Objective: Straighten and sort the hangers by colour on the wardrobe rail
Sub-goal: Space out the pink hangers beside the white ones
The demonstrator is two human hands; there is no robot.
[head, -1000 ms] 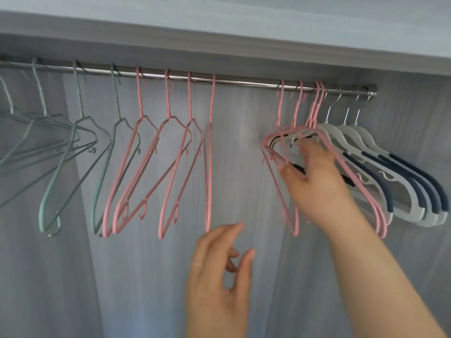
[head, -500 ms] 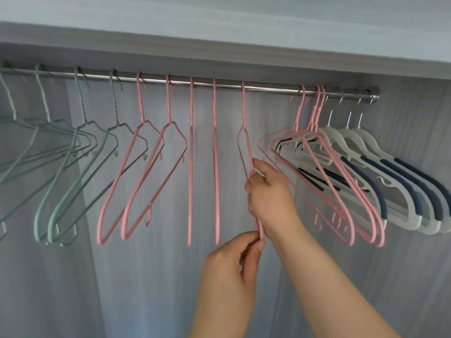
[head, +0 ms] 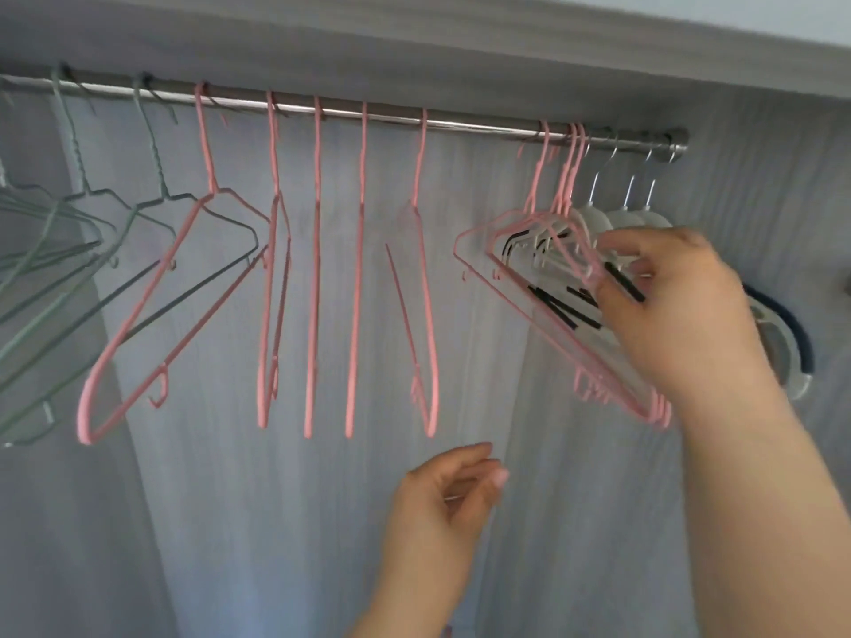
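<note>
my right hand (head: pixel 677 315) is up at about 2 o'clock, thumb and forefinger narrowed to a pinch on the top shoulder of the bunch of pink hangers (head: pixel 656 414), the other fingers curled behind it. my left hand (head: pixel 437 499) hangs at 6 o'clock, fingers loosely curled, holding nothing and touching nothing. the bunch hooks onto the rail (head: pixel 483 124) towards its 3 o'clock end, its long axis slanting down from 10 to 4 o'clock. just behind it, at 3 o'clock, sit the white hangers (head: pixel 624 218). at 12 o'clock the spread pink hangers (head: pixel 317 269) hang spaced apart, most turned edge-on with their long axis vertical. the green hangers (head: pixel 152 145) crowd the 9 o'clock end, tilted and overlapping.
</note>
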